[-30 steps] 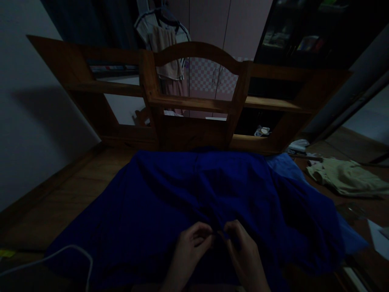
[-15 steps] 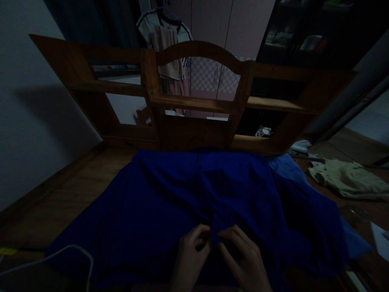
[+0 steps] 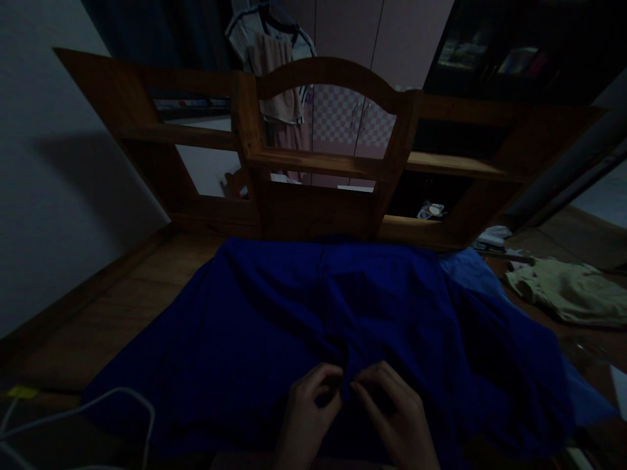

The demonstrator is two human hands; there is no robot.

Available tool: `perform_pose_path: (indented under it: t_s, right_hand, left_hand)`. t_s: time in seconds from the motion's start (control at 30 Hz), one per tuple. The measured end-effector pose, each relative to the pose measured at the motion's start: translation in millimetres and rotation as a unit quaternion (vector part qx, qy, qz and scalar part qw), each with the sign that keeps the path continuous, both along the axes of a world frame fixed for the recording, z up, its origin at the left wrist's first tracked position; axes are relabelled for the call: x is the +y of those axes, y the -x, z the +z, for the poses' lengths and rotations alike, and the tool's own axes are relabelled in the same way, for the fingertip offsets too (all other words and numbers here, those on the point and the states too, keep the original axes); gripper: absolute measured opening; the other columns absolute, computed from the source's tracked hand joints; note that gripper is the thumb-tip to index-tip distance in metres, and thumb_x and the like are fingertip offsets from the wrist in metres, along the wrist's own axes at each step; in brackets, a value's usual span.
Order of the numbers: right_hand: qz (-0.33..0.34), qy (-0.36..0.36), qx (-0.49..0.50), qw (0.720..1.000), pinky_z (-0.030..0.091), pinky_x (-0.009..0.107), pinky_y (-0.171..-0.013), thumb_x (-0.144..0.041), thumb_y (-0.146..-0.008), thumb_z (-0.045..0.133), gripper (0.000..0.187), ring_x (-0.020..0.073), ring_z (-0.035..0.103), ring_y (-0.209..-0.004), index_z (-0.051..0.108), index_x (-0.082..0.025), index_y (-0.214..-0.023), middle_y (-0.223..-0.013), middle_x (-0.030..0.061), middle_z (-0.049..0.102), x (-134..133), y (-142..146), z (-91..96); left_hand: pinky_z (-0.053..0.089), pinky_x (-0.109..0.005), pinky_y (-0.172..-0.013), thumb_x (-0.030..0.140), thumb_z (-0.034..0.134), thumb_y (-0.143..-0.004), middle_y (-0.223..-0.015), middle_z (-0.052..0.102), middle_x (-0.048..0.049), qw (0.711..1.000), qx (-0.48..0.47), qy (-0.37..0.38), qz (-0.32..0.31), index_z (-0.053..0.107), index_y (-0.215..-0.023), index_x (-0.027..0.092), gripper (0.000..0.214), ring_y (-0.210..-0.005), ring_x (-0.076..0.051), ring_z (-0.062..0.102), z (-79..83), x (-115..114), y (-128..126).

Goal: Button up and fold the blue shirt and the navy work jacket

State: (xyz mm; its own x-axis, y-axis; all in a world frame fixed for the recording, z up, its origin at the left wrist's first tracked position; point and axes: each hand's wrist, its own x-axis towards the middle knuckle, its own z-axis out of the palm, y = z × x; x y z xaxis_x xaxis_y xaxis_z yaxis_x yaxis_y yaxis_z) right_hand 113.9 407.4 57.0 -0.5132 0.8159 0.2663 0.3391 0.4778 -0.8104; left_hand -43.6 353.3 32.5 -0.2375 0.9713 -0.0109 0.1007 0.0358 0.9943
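Note:
A large dark-blue garment, looking like a shirt or jacket, lies spread over the wooden surface, with creases running down its middle. At its near edge, my left hand pinches the cloth between thumb and fingers. Close beside it on the right, my right hand pinches the same strip of cloth, its fingertips almost meeting those of the left. Dim light hides whether a button or other small part sits between the fingers.
Behind the garment stands a wooden shelf unit. Lighter blue cloth shows under the garment's right side. Farther right lies a pale green folded garment. A white cable curves at the lower left, and a wall rises on the left.
My right thumb and fingertips have closed together on the cloth, near the left fingers. The view has shifted slightly, while the garment lies much the same.

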Motion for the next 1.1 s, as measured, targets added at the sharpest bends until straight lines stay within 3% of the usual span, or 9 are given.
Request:
perform_pose_path:
  t_s: [0.2,0.37,0.6,0.97,1.1]
  right_hand:
    - [-0.001,-0.010,-0.026,1.000,0.048,0.022,-0.069,-0.021,-0.090,0.053,0.006,0.0145,0.061,-0.078,0.058,-0.021,-0.089,-0.085,0.0029,0.061,2.0,2.3,1.9]
    - [-0.004,-0.037,-0.019,0.999,0.048,0.022,-0.067,-0.020,-0.091,0.049,0.010,0.0143,0.061,-0.074,0.058,-0.021,-0.088,-0.083,0.0035,0.061,1.7,8.4,2.7]
    - [0.008,-0.030,-0.005,1.000,0.046,0.023,-0.066,-0.018,-0.092,0.047,0.011,0.0138,0.059,-0.073,0.056,-0.020,-0.085,-0.081,0.0028,0.057,-2.6,12.4,-5.1]
    - [-0.019,-0.017,0.024,0.999,0.045,0.024,-0.069,-0.018,-0.090,0.053,0.005,0.0152,0.059,-0.079,0.058,-0.020,-0.088,-0.086,0.0034,0.057,-6.6,15.7,-9.3]
    - [-0.034,0.009,0.055,0.998,0.046,0.025,-0.073,-0.019,-0.089,0.056,0.004,0.0159,0.060,-0.082,0.059,-0.021,-0.090,-0.087,0.0032,0.060,-8.2,16.7,-7.6]
  left_hand:
    - [0.053,-0.023,-0.077,0.022,0.059,-0.081,-0.088,0.070,-0.0030,0.999,-0.028,0.020,0.011,0.067,-0.089,0.019,0.012,-0.086,-0.018,0.067,3.9,-2.2,0.9]
    - [0.051,-0.022,-0.074,0.036,0.067,-0.078,-0.087,0.070,-0.0041,0.991,-0.115,0.066,0.020,0.065,-0.089,0.017,0.022,-0.086,-0.019,0.067,16.5,0.1,5.3]
    - [0.048,-0.021,-0.070,0.038,0.071,-0.074,-0.078,0.065,-0.0019,0.987,-0.138,0.064,0.042,0.062,-0.079,0.016,0.024,-0.079,-0.016,0.064,14.6,8.3,8.8]
    - [0.051,-0.024,-0.066,0.038,0.071,-0.073,-0.079,0.067,-0.0026,0.973,-0.212,0.090,0.026,0.062,-0.089,0.016,0.029,-0.074,-0.016,0.065,11.0,12.0,16.1]
    - [0.049,-0.023,-0.069,0.037,0.073,-0.071,-0.082,0.068,-0.0041,0.977,-0.195,0.082,0.031,0.063,-0.089,0.016,0.029,-0.079,-0.016,0.065,14.1,12.7,19.6]
